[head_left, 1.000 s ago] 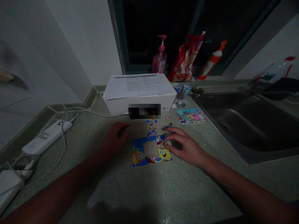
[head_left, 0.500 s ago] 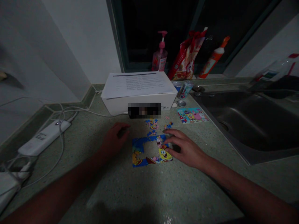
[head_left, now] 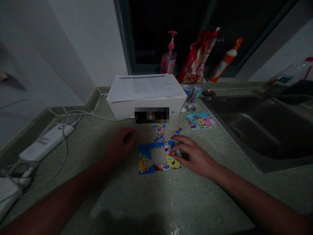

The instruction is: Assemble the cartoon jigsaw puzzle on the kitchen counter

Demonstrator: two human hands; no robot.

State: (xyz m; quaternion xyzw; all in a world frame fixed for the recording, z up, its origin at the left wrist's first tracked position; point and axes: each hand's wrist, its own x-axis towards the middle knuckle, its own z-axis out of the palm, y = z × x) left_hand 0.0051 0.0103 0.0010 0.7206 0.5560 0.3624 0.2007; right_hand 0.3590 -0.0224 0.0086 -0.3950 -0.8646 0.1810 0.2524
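**Item 1, centre of the counter:** a partly built cartoon jigsaw puzzle (head_left: 156,160) lies flat on the speckled stone countertop (head_left: 137,202), with a bare gap in its middle.

**Item 2, at 12 o'clock from the puzzle:** loose puzzle pieces (head_left: 160,132), in a small scatter just beyond it. The exact count is hard to make out in the dim light.

**Item 3, at 9 o'clock:** the left hand (head_left: 121,143), just beside the puzzle, with fingers curled inward. A dark spot shows at the fingers, but whether they grip a piece cannot be told.

**Item 4, at 3 o'clock:** the right hand (head_left: 193,156), fingers open and slightly arched, tips over the puzzle's right edge and gripping nothing visible. The shadow hides any contact.

**Nearby, at 1 o'clock:** a printed picture card (head_left: 201,120), then a drinks can (head_left: 195,93).

**At 12 o'clock, further back:** a white box (head_left: 146,109) topped with printed papers (head_left: 144,86), its front label hidden by a blurred patch (head_left: 151,115). Behind it, a pink pump bottle (head_left: 169,57) and a red snack bag (head_left: 197,58) stand against the dark window.

**At 2 o'clock:** a steel sink (head_left: 256,130).

**At 10 o'clock:** a white power strip (head_left: 46,140) with tangled cables (head_left: 65,150), partly cut off by the frame.
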